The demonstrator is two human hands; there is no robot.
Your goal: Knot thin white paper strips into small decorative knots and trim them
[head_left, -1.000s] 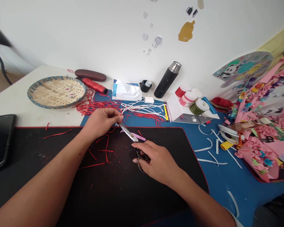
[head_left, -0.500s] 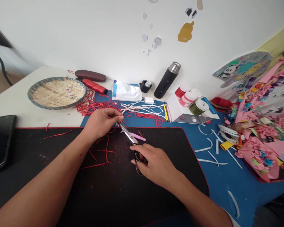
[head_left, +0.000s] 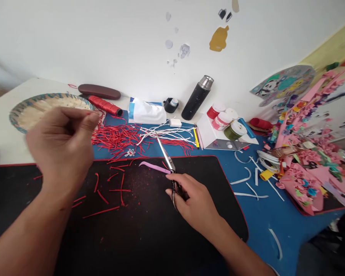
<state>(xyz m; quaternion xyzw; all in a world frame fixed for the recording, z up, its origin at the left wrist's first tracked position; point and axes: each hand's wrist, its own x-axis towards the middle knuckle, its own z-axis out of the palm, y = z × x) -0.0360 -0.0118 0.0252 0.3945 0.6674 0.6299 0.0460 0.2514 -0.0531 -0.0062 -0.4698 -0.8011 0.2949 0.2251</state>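
Observation:
My left hand is raised in front of the woven basket, blurred by motion. Its thumb and forefinger are pinched together, with a speck of red showing at the tips; what it belongs to is mostly hidden. My right hand grips a pair of scissors by the black handles, blades closed and pointing away from me. A pink curved tool lies on the black mat beside the blades. Snipped red cord pieces are scattered on the mat. Just past its edge lies a small white flower-shaped knot.
Red cords and white cords lie behind the mat. Further back are a red thread spool, a tissue pack, a black flask and paint jars. Pink paper flowers crowd the right side.
My left hand has moved left and up, away from the scissors' tips to the basket. The white flower-shaped knot has come into view. The scissors stay in my right hand.

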